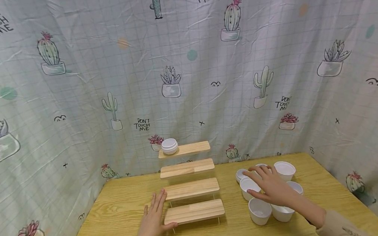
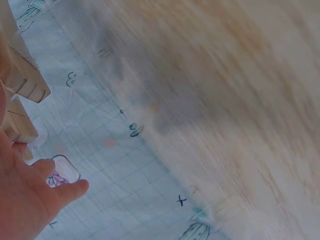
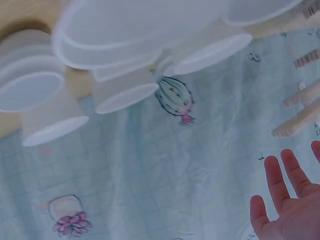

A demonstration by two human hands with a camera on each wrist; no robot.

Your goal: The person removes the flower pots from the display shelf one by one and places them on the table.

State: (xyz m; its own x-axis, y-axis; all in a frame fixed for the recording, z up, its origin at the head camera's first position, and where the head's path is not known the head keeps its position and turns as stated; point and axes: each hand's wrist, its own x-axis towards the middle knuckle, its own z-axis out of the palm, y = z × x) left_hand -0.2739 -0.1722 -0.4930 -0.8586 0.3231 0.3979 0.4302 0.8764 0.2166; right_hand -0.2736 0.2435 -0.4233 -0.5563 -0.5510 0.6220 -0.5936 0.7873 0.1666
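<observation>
A wooden stand with several stepped shelves (image 1: 197, 211) is in the middle of the head view. On the left end of its top shelf sits a small white jar-like pot (image 1: 169, 146). My left hand (image 1: 152, 220) rests at the stand's left side, fingers straight, fingertips at the second-lowest shelf and thumb by the bottom one. To the right, my right hand (image 1: 276, 187) hovers over several white plastic cups (image 1: 260, 210), fingers spread and holding nothing. The hand hides some of the cups. In the right wrist view, its loose fingers (image 3: 276, 177) show apart from the cups.
The yellow wood-grain table (image 1: 116, 210) carries stand and cups. A cactus-print curtain (image 1: 201, 105) hangs behind and along both sides. A small white pot (image 1: 241, 175) stands at the left back of the cup group, and a wider cup (image 1: 284, 169) at its back right.
</observation>
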